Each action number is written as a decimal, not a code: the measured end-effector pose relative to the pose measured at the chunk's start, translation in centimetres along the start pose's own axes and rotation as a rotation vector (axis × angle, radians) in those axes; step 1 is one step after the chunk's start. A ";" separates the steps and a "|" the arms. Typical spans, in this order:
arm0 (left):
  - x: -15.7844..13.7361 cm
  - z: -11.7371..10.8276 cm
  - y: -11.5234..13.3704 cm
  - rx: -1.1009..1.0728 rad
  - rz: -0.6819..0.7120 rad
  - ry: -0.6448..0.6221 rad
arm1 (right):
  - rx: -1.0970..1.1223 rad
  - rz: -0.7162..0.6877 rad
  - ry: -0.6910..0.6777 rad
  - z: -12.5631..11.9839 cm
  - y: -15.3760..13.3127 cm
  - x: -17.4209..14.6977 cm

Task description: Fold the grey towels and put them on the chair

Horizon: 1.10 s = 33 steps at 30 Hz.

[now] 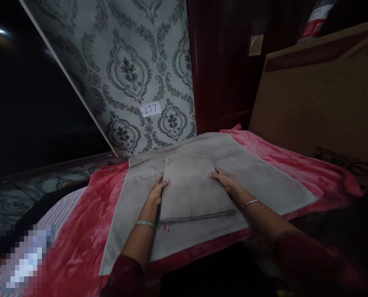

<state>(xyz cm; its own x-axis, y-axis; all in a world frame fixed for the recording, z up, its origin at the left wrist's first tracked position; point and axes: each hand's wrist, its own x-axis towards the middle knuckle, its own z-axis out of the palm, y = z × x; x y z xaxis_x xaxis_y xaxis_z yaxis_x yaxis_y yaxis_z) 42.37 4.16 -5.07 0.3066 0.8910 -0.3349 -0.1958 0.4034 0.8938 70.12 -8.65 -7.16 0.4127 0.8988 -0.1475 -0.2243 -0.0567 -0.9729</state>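
A folded grey towel [191, 181] lies on a larger grey towel [264, 177] that is spread out flat. My left hand [159, 190] grips the folded towel's left edge, thumb on top and fingers at the side. On the opposite edge, my right hand [225, 180] holds it in the same way, a little farther from me. Both hands are closed on the cloth, with the fingers partly hidden by its edges. A small red emblem [166, 227] shows on the spread towel just below the folded one's near edge.
Beneath the towels is a red and pink plush blanket [78, 231], with striped fabric [68, 204] at left. A large cardboard box [313, 103] stands at right, a bottle [315, 22] above it. Behind are patterned wallpaper [131, 70], a "277" paper label [150, 109] and a dark screen [32, 95].
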 end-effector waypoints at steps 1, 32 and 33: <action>0.2 0.2 0.4 0.009 -0.011 -0.005 | -0.003 -0.001 0.002 0.1 -0.3 0.0; -1.8 -6.6 3.2 -0.159 -0.107 0.065 | 0.121 0.276 -0.274 -1.2 0.7 -5.5; -1.1 -6.4 3.8 -0.164 -0.093 0.085 | 0.167 0.289 -0.270 -1.3 1.2 -6.5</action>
<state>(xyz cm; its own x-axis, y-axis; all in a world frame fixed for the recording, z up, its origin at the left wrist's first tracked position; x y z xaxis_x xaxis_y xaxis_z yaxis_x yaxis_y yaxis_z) 35.30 6.03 -3.24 0.2520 0.8601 -0.4435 -0.3217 0.5067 0.7999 68.32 -15.19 -7.62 0.0707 0.9390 -0.3365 -0.4456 -0.2720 -0.8529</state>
